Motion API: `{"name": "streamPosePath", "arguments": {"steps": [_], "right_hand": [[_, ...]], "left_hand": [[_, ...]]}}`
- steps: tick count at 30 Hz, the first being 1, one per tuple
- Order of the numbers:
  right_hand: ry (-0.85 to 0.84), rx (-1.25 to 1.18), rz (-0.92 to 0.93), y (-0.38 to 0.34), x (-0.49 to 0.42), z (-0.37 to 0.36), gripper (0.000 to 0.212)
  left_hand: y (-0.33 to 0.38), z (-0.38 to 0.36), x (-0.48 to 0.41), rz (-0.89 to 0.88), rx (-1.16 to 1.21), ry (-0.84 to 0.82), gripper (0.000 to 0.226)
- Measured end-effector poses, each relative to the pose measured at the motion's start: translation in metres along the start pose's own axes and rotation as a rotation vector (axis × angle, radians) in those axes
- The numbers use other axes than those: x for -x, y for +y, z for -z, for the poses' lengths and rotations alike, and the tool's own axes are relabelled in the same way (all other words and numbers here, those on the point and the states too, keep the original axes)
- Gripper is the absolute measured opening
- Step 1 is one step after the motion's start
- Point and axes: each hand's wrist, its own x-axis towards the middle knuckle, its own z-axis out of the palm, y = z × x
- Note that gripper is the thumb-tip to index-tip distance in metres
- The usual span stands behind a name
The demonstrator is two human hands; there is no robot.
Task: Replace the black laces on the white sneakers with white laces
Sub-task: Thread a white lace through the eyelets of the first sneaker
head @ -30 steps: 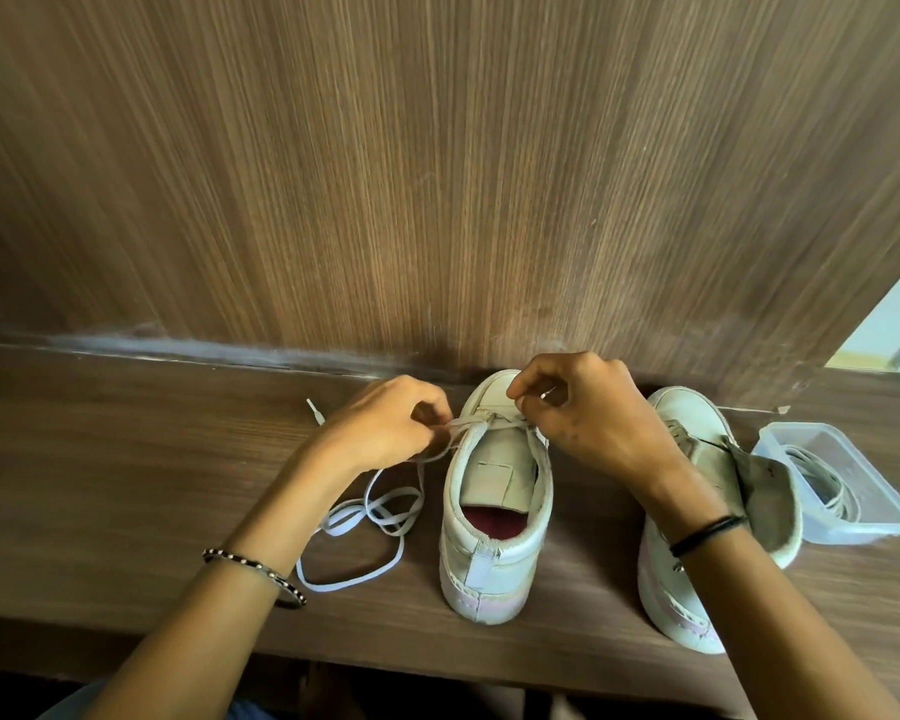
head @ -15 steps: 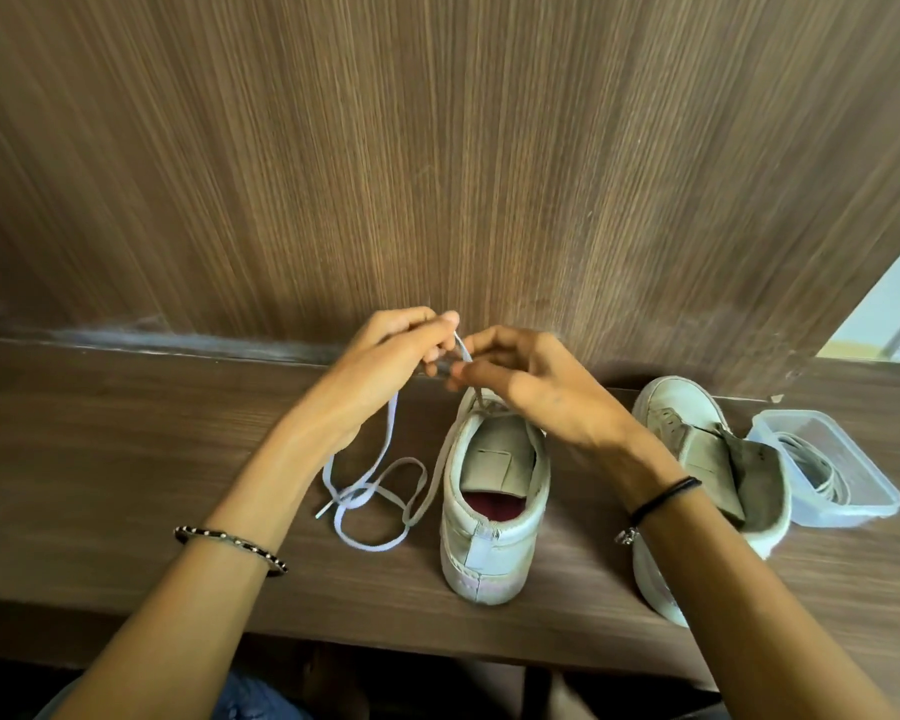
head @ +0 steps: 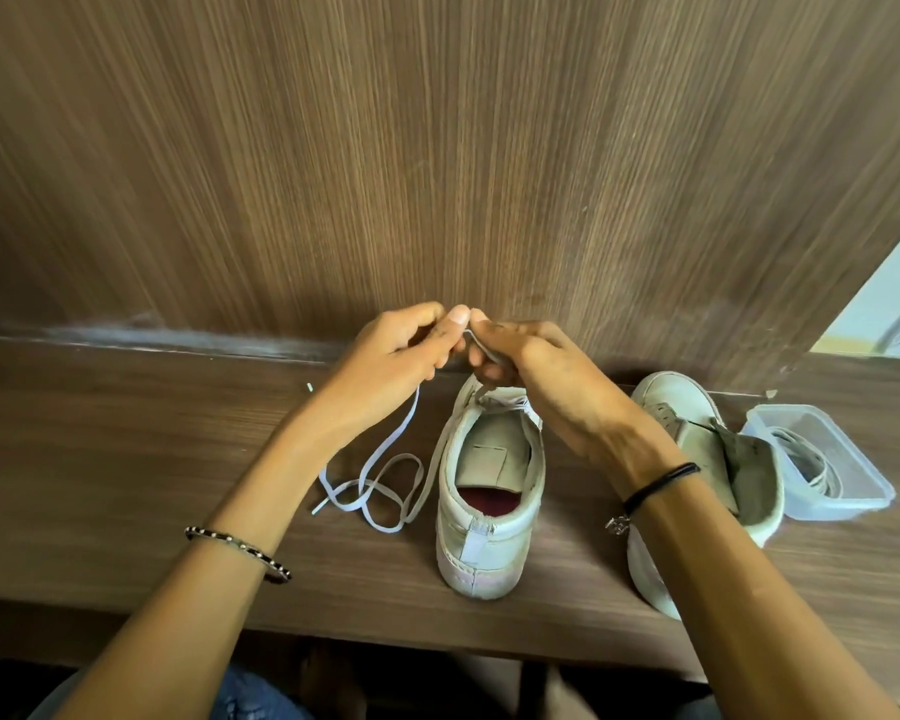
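A white sneaker stands heel toward me in the middle of the wooden shelf. A white lace runs through its front eyelets and trails in loops to its left. My left hand and my right hand meet above the toe, each pinching the lace, which is pulled up between them. A second white sneaker lies to the right, its tongue folded out and partly hidden by my right forearm.
A clear plastic box holding a coiled pale lace sits at the far right of the shelf. A wood-grain wall rises directly behind the shoes. The shelf's front edge runs just below the sneakers' heels.
Both hands rose from the sneaker's front eyelets and drew the lace upward. The slack loops on the shelf shifted and tightened toward the shoe.
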Motion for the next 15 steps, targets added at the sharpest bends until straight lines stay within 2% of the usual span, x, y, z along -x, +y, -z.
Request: {"name": "streamPosePath", "arguments": {"steps": [4,7,10,11,14,15], "right_hand": [[0.012,-0.194,0.034,-0.002,0.001,0.012,0.038],[0.105,-0.436,0.067,-0.008,0.002,0.015,0.031],[0.198,-0.595,-0.002,-0.007,0.000,0.016,0.034],[0.225,-0.522,-0.022,-0.006,0.000,0.016,0.037],[0.277,0.032,-0.003,0.004,0.002,0.010,0.039],[0.276,0.130,0.031,0.006,0.002,0.007,0.037]], "left_hand": [[-0.006,0.009,0.002,0.023,-0.059,-0.013,0.036],[-0.009,0.014,0.004,0.045,-0.110,-0.017,0.037],[-0.012,0.019,0.007,0.085,-0.120,0.000,0.036],[-0.013,0.020,0.008,0.093,-0.093,0.009,0.035],[-0.006,0.020,0.007,0.086,0.001,0.005,0.036],[-0.003,0.019,0.007,0.077,0.017,-0.010,0.036]]}}
